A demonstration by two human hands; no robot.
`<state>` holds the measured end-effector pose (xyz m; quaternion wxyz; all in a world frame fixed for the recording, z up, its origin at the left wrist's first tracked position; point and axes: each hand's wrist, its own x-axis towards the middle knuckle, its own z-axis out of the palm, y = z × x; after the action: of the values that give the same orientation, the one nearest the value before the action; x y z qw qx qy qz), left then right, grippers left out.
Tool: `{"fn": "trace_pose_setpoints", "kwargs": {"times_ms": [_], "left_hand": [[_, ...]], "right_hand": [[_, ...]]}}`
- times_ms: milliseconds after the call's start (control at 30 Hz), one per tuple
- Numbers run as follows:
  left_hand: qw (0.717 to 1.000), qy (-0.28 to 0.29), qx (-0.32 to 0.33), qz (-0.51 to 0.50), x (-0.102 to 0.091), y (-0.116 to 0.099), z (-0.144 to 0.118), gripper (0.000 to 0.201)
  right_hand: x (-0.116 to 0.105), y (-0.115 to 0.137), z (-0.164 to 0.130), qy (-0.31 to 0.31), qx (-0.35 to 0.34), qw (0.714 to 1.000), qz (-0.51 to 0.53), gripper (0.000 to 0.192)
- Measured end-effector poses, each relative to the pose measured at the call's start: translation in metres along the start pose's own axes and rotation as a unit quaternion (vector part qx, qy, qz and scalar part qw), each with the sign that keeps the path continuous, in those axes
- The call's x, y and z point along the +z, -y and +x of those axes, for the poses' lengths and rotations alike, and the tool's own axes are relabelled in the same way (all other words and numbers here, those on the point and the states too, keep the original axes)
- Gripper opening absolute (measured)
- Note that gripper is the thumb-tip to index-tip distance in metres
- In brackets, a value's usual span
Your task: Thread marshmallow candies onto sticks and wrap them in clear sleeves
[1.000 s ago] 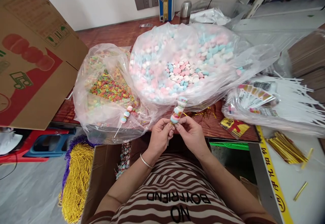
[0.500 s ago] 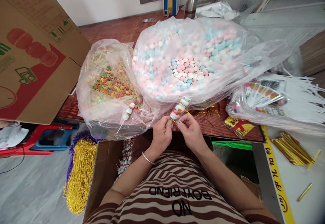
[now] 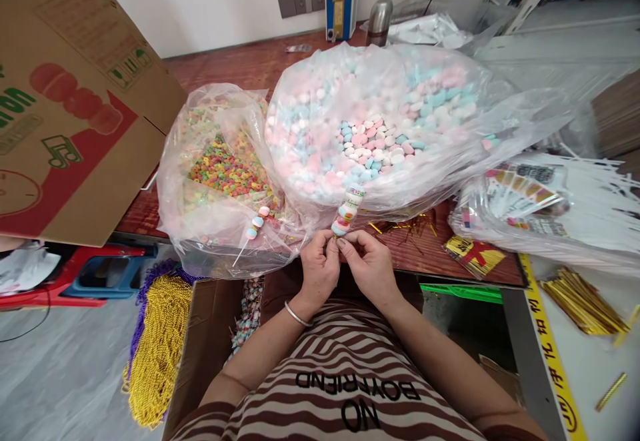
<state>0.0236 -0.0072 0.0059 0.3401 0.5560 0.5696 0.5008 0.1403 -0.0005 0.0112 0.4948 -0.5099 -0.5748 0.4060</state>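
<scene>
A wrapped marshmallow-and-candy-ring skewer point(image 3: 346, 212), with white, pink and blue pieces and printed clear film at its top, stands nearly upright before me. My left hand point(image 3: 320, 269) is closed in a pinch at its lower end. My right hand point(image 3: 367, 268) pinches at the same spot, thumbs almost touching; a bit of gold tie shows faintly between the fingertips. To the left, an unwrapped candy skewer point(image 3: 256, 224) on a white stick lies on the bag of colourful ring candies point(image 3: 230, 168). Behind my hands spreads a big clear bag of pastel marshmallow candies point(image 3: 370, 141).
A packet of gold twist ties point(image 3: 474, 256) and stacked printed wrappers point(image 3: 530, 191) lie at right. Loose gold ties point(image 3: 584, 301) rest on the side table. A large carton point(image 3: 75, 114) stands left, yellow bead strings point(image 3: 159, 354) hang below. A steel flask point(image 3: 380, 21) stands at the back.
The wrapped skewer has tilted more upright and shifted slightly left. Both hands stay pinched at its base, the fingertips closer together; the gold tie's end no longer sticks out beside it.
</scene>
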Motion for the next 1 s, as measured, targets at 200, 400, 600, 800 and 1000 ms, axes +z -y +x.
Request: {"fn": "trace_pose_setpoints", "kwargs": {"times_ms": [200,400,600,800,1000], "left_hand": [[0.992,0.065,-0.033,-0.098,-0.006,0.000,0.001,0.022],[0.983,0.094,0.141,-0.068,-0.034,-0.006,0.022,0.014],[0.981,0.078,0.179,-0.016,-0.060,-0.045,0.012,0.008],[0.944,0.322,0.053,-0.040,-0.060,-0.066,0.010,0.021],[0.967,0.243,0.055,-0.061,-0.074,-0.051,0.021,0.093]], "right_hand": [[-0.005,0.001,0.004,-0.031,-0.117,0.989,-0.087,0.020],[-0.024,0.017,-0.005,0.203,-0.061,0.977,0.030,0.019],[-0.049,0.045,0.003,0.058,-0.135,0.988,-0.035,0.010],[-0.056,0.076,0.000,0.118,-0.376,0.905,-0.160,0.016],[-0.032,0.046,-0.006,0.203,-0.340,0.899,-0.187,0.020]]}}
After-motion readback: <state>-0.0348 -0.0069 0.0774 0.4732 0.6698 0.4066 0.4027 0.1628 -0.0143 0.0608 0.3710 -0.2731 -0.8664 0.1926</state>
